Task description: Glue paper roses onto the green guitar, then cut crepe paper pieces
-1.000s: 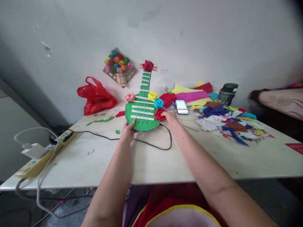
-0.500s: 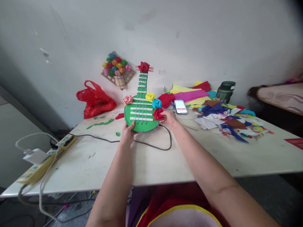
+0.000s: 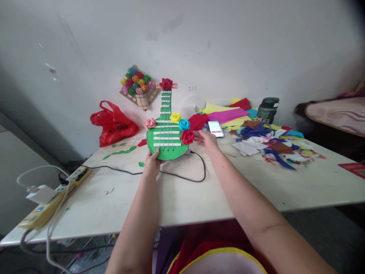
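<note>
A green paper lute [image 3: 168,153] with white strips and thin strings stands upright over the table. Its bottom edge is gripped by my left hand [image 3: 153,161], thumb in front and fingers hidden behind. Paper flowers decorate it: a red one [image 3: 167,83] at the head, a pink one [image 3: 149,123] on the left shoulder, and yellow [image 3: 175,117], blue [image 3: 184,124] and red [image 3: 188,137] ones along the right side. Just right of that lower red flower is my right hand [image 3: 208,142], fingers stretched and apart, holding nothing.
Behind the lute lie coloured paper sheets [image 3: 228,114] and a phone [image 3: 216,129]. Paper scraps [image 3: 270,142] and a dark green bottle [image 3: 268,109] are at the right. On the left are a red plastic bag [image 3: 116,125], green paper leaves [image 3: 121,151], a power strip [image 3: 54,205] and a black cable [image 3: 182,176].
My right hand has let go of the lower red flower and opened, drawing slightly right. The lute has tilted or shifted a little left in my left hand.
</note>
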Tool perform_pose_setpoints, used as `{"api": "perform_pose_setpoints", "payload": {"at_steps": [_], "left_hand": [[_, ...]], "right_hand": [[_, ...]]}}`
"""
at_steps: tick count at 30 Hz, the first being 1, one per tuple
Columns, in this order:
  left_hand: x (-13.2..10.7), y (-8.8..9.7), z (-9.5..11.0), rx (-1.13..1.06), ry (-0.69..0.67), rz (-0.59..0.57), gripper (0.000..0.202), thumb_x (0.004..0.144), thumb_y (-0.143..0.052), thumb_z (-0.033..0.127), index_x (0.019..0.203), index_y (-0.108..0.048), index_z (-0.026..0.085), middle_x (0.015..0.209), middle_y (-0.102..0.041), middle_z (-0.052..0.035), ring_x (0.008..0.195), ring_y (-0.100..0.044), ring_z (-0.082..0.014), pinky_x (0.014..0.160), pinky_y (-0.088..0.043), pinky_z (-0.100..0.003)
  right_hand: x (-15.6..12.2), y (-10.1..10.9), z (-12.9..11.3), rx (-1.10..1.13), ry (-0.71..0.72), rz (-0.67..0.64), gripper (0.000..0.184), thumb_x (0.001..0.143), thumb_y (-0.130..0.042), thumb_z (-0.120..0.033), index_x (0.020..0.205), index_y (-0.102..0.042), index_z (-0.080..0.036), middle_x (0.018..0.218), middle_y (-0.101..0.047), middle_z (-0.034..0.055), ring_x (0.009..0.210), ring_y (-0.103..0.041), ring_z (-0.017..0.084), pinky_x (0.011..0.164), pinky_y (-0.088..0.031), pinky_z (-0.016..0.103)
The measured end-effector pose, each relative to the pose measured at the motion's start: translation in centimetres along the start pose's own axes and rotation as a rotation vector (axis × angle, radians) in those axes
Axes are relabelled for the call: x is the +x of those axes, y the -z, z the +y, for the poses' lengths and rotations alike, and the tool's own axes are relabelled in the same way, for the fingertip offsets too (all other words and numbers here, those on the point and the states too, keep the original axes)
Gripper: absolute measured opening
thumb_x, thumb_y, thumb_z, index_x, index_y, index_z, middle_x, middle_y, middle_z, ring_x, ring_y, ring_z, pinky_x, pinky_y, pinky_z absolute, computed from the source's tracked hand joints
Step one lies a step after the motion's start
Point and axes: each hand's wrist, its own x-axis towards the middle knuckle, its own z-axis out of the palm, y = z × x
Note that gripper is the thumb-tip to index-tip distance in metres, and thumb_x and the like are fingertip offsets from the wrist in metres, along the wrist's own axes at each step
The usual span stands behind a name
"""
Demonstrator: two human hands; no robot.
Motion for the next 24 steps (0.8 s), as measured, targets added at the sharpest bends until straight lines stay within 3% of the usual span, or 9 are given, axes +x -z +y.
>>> {"api": "perform_pose_setpoints", "payload": {"at_steps": [12, 18, 24], "left_hand": [[-0.3, -0.4, 0.2, 0.012, 0.032, 0.007, 0.04, 0.061, -0.072, 0.028, 0.096, -0.054, 0.019, 0.076, -0.059, -0.0003, 0.052, -0.054, -0.0112, 0.038, -0.043, -0.022], [-0.2, -0.3, 0.1, 0.023, 0.029, -0.007, 0.042, 0.061, -0.072, 0.029, 0.099, -0.055, 0.019, 0.078, -0.059, -0.0007, 0.052, -0.054, -0.0111, 0.038, -0.043, -0.022], [-0.3, -0.4, 0.2, 0.039, 0.025, -0.017, 0.046, 0.062, -0.072, 0.03, 0.103, -0.055, 0.019, 0.081, -0.061, -0.0018, 0.055, -0.056, -0.0115, 0.039, -0.044, -0.021]], "right_hand": [[0.6, 0.1, 0.8, -0.218, 0.174, -0.031, 0.03, 0.064, -0.06, -0.042, 0.076, -0.068, -0.015, 0.069, -0.068, 0.004, 0.064, -0.062, 0.017, 0.053, -0.044, 0.024], [1.2, 0.4, 1.1, -0.391, 0.232, -0.021, 0.031, 0.063, -0.058, -0.041, 0.075, -0.069, -0.016, 0.071, -0.068, 0.0041, 0.071, -0.063, 0.019, 0.061, -0.046, 0.027], [1.4, 0.6, 1.3, -0.412, 0.242, -0.012, 0.027, 0.063, -0.058, -0.04, 0.07, -0.069, -0.016, 0.066, -0.067, 0.0029, 0.069, -0.062, 0.018, 0.061, -0.046, 0.027]]}}
